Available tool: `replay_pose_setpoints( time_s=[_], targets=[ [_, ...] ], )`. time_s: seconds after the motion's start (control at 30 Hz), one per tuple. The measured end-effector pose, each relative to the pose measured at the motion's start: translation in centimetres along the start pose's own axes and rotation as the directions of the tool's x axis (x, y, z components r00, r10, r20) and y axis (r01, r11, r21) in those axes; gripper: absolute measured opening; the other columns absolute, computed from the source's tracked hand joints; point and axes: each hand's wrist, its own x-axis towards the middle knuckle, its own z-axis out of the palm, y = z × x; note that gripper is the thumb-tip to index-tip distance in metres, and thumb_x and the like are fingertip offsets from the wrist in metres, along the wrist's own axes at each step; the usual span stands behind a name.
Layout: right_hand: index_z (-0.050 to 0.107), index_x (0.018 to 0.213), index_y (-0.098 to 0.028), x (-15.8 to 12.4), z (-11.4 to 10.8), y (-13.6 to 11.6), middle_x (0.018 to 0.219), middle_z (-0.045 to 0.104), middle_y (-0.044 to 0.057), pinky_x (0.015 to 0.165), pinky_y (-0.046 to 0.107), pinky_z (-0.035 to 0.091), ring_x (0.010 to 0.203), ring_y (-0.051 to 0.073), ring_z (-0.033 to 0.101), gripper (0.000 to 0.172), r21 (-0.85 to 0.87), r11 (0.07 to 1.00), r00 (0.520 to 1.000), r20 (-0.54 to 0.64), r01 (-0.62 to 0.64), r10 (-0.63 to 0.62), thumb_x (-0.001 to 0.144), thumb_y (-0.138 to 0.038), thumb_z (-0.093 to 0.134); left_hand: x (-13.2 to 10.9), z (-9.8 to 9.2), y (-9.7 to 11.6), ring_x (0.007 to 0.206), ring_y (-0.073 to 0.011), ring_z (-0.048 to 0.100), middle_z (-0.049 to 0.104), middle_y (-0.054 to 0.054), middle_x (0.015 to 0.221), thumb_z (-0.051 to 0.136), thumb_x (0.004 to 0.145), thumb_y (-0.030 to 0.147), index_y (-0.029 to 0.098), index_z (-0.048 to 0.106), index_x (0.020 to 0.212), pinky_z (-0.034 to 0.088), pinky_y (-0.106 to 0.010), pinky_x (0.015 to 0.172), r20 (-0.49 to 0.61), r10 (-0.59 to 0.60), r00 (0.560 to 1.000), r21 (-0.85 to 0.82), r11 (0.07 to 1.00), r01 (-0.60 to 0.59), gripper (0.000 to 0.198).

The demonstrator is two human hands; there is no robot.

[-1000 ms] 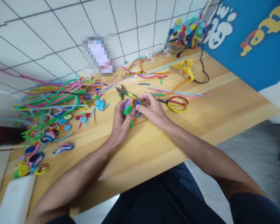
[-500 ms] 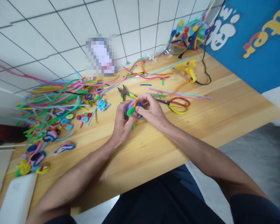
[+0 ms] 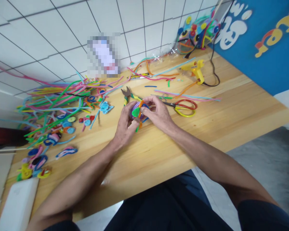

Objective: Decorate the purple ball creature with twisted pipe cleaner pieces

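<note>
Between my two hands is a pipe-cleaner figure (image 3: 135, 112), wound in purple, blue, orange and green. My left hand (image 3: 125, 123) is closed round its left side, the thumb under the green tip. From the right, my right hand (image 3: 157, 112) pinches the orange and blue part with thumb and forefinger. The fingers cover much of the figure. Just behind the hands lie cutting pliers (image 3: 127, 93) with green and yellow handles, jaws apart. Scissors (image 3: 183, 107) with red and yellow handles rest to the right of my right hand.
A pile of loose pipe cleaners (image 3: 62, 93) spreads over the left of the table (image 3: 159, 150). Several small coiled pieces lie below it, near a white box (image 3: 19, 202). At the back right are a yellow glue gun (image 3: 195, 70) with a cord and a bag of colourful craft pieces (image 3: 195, 35).
The green tip of the figure has turned slightly upward between my fingers. Both hands keep their hold in nearly the same place; the view has shifted a little.
</note>
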Motion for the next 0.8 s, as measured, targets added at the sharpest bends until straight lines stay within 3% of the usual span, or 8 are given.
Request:
replay_pose_setpoints(
  time_s=[0.27, 0.4, 0.47, 0.6, 0.7, 0.8],
  targets=[
    [0.062, 0.105, -0.023, -0.1, 0.0, 0.6, 0.111, 0.071, 0.006, 0.091, 0.035, 0.058, 0.106, 0.021, 0.066, 0.023, -0.031, 0.999, 0.999, -0.002, 0.043, -0.043, 0.085, -0.033, 0.067, 0.2, 0.0, 0.2, 0.14, -0.0301, 0.059, 0.059, -0.012, 0.151, 0.062, 0.103, 0.045, 0.027, 0.052, 0.151, 0.052, -0.05, 0.117, 0.002, 0.006, 1.0, 0.021, 1.0, -0.007, 0.052],
    [0.061, 0.11, -0.024, -0.2, -0.5, 1.0, 0.114, 0.071, 0.006, 0.09, 0.037, 0.057, 0.104, 0.021, 0.067, 0.024, -0.09, 0.982, 0.985, -0.045, 0.164, -0.169, 0.088, -0.032, 0.068, 0.3, 0.1, 0.5, 0.132, -0.0285, 0.062, 0.061, -0.012, 0.147, 0.061, 0.102, 0.041, 0.025, 0.053, 0.148, 0.053, -0.048, 0.113, -0.007, -0.004, 1.0, 0.019, 1.0, 0.004, 0.05],
    [0.063, 0.11, -0.024, -0.4, -1.1, 0.9, 0.112, 0.07, 0.006, 0.089, 0.039, 0.057, 0.104, 0.022, 0.066, 0.021, -0.164, 0.945, 0.952, -0.071, 0.284, -0.298, 0.09, -0.028, 0.067, 0.4, 0.1, 0.7, 0.129, -0.0277, 0.063, 0.063, -0.012, 0.145, 0.062, 0.101, 0.041, 0.024, 0.054, 0.147, 0.053, -0.047, 0.112, -0.012, -0.03, 0.999, 0.018, 0.999, 0.03, 0.049],
    [0.068, 0.103, -0.026, -0.7, -1.9, 0.5, 0.104, 0.068, 0.005, 0.094, 0.044, 0.054, 0.104, 0.025, 0.064, 0.011, -0.329, 0.79, 0.834, -0.014, 0.517, -0.552, 0.094, -0.021, 0.065, 0.5, 0.1, 1.0, 0.129, -0.027, 0.063, 0.065, -0.01, 0.142, 0.063, 0.1, 0.041, 0.024, 0.057, 0.143, 0.053, -0.046, 0.112, -0.014, -0.06, 0.998, 0.006, 0.998, 0.06, 0.047],
    [0.072, 0.1, -0.026, -0.9, -1.8, 0.4, 0.101, 0.067, 0.006, 0.091, 0.043, 0.054, 0.1, 0.024, 0.064, 0.012, -0.385, 0.693, 0.766, 0.057, 0.609, -0.641, 0.096, -0.017, 0.065, 0.6, 0.0, 1.0, 0.129, -0.0273, 0.062, 0.066, -0.011, 0.14, 0.062, 0.099, 0.039, 0.024, 0.058, 0.142, 0.053, -0.046, 0.111, -0.006, -0.084, 0.996, -0.012, 0.996, 0.084, 0.045],
    [0.074, 0.101, -0.025, -0.9, -1.6, 0.4, 0.102, 0.068, 0.006, 0.088, 0.041, 0.053, 0.099, 0.024, 0.064, 0.014, -0.445, 0.625, 0.732, 0.113, 0.642, -0.671, 0.097, -0.016, 0.064, 0.7, -0.1, 1.1, 0.126, -0.0276, 0.064, 0.067, -0.011, 0.138, 0.061, 0.097, 0.036, 0.022, 0.059, 0.141, 0.053, -0.048, 0.11, 0.011, -0.099, 0.995, -0.013, 0.995, 0.099, 0.046]
  ],
)
